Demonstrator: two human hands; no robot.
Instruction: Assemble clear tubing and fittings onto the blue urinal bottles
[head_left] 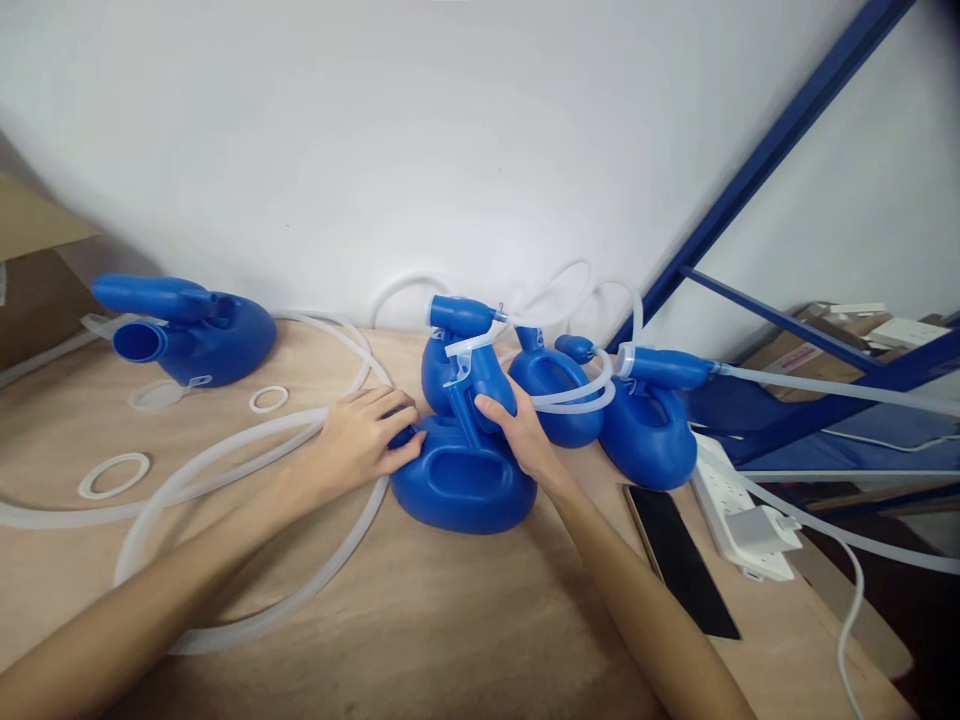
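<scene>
A blue plastic urinal bottle (pixel 465 505) stands on the wooden table in front of me, its handle opening facing me. My right hand (pixel 525 430) is wrapped around its upward-tilted blue neck (pixel 493 385), thumb in front. A whitish cap or rim (pixel 469 345) with a clear tab tops the neck. At the bottle's left end, my left hand (pixel 369 432) has its fingers curled on a small dark-blue part (pixel 403 437), mostly covered by the fingers. A translucent hose (pixel 247 437) loops over the table beside and beneath my left forearm.
Several similar blue bottles (pixel 649 440) with hoses stand behind and to the right; another bottle (pixel 232 345) is at far left. Two white rings (pixel 115 476) lie on the left. A phone (pixel 679 560) and power strip (pixel 739 510) sit right, near a blue metal frame (pixel 780 130).
</scene>
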